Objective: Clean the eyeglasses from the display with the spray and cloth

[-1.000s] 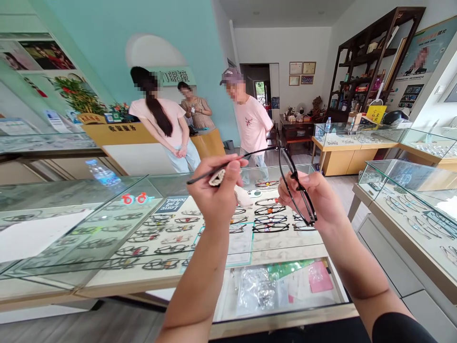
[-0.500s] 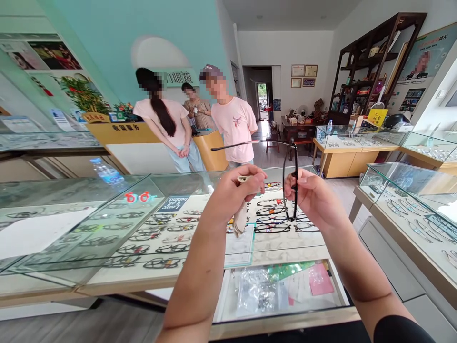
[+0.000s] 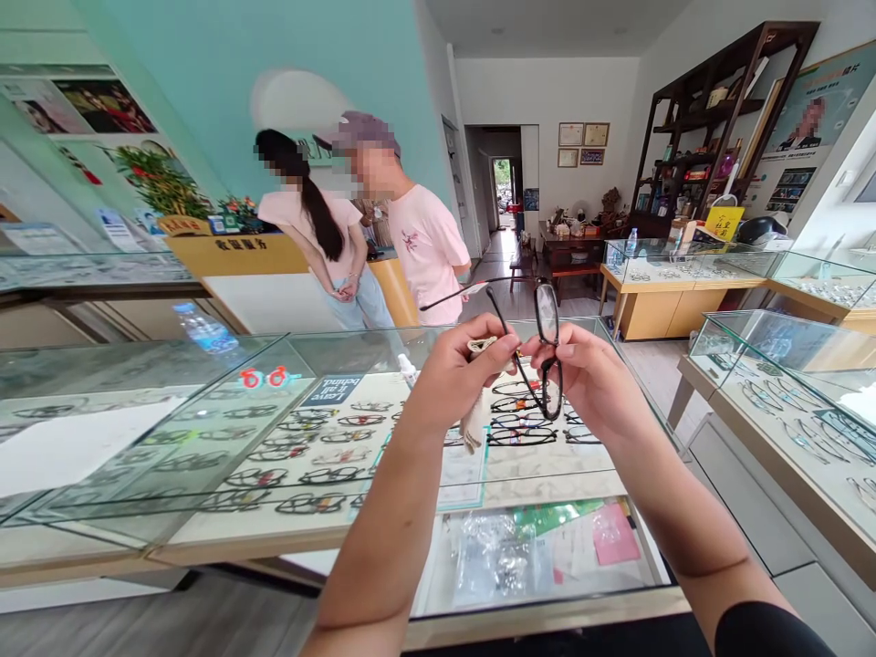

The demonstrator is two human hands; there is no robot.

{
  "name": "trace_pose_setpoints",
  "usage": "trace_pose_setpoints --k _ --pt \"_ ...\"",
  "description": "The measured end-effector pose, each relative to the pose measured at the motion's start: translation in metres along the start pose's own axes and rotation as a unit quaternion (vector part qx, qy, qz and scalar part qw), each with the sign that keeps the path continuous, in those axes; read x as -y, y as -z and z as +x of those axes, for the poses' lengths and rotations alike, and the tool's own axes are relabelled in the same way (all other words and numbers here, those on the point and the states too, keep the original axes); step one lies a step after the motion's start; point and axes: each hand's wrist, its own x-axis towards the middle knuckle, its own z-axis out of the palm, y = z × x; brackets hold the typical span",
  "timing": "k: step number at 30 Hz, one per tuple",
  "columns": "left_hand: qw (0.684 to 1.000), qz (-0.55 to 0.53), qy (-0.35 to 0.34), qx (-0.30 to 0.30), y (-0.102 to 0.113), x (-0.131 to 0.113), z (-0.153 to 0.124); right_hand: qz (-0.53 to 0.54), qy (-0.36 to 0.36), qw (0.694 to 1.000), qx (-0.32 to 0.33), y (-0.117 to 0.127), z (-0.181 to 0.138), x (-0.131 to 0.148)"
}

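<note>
A pair of black eyeglasses (image 3: pixel 547 315) is held up on edge over the glass display case (image 3: pixel 212 538), one lens above the other. My right hand (image 3: pixel 599 376) pinches it at the middle of the front, between the lenses. In my left hand (image 3: pixel 460 372) is a beige cloth (image 3: pixel 472 427), bunched in the closed fingers with its end hanging down. The left fingertips meet one temple arm of the glasses; whether they grip it I cannot tell. Rows of spectacle frames (image 3: pixel 524 436) lie inside the case below.
Near me an open drawer (image 3: pixel 428 584) holds clear plastic bags (image 3: pixel 503 561) and a pink card (image 3: pixel 614 534). On the case stand a water bottle (image 3: pixel 205 328) and a white paper (image 3: pixel 75 443). Two people in pink shirts (image 3: pixel 428 242) stand beyond, with another partly hidden.
The eyeglasses have turned, so the lenses now face me more and a temple arm slants down by my left fingers. My hands have come closer together. The person in the cap has moved left.
</note>
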Motion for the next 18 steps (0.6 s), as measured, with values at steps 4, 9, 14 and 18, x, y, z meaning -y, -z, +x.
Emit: trace_pose_setpoints --k 4,9,14,18 --pt "0.999 -0.011 0.011 -0.038 -0.001 -0.001 0.003 0.038 0.024 0.999 -0.027 0.005 0.002 -0.001" --pt "0.995 -0.042 0.031 -0.082 -0.001 -0.007 0.007 0.053 0.094 0.991 -0.082 0.015 0.006 0.002" --pt "0.996 -0.027 0.043 -0.071 0.006 -0.005 0.01 0.07 0.108 0.987 -0.1 0.022 0.007 0.006" --pt "0.997 0.028 0.048 -0.046 0.02 0.001 0.013 0.097 0.099 0.987 -0.083 0.024 0.005 0.01"
